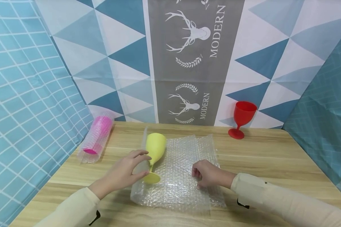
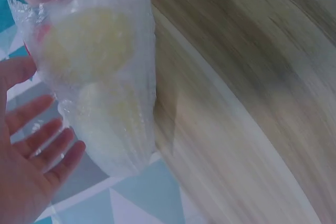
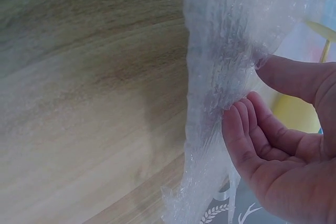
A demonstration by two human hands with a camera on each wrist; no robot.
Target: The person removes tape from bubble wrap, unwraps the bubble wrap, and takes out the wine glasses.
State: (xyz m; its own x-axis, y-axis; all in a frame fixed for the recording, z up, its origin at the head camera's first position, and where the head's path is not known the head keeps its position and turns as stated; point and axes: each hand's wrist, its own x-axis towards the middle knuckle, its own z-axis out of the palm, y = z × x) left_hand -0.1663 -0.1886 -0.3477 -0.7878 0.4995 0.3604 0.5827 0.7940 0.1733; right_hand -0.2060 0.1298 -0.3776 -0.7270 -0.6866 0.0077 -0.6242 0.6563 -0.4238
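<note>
A yellow plastic goblet lies on its side on a sheet of clear bubble wrap, its bowl toward the back. My left hand reaches beside it from the left, fingers spread and extended, thumb at the foot and fingertips right by the stem. In the left wrist view the goblet shows blurred through the wrap. On the right part of the sheet, my right hand touches the wrap with loosely bent fingers. The right wrist view shows a gap between thumb and fingertips at the wrap's surface.
A pink goblet rolled in bubble wrap lies at the back left of the wooden table. At the back right a red goblet stands upright. Patterned cloths hang behind and at both sides.
</note>
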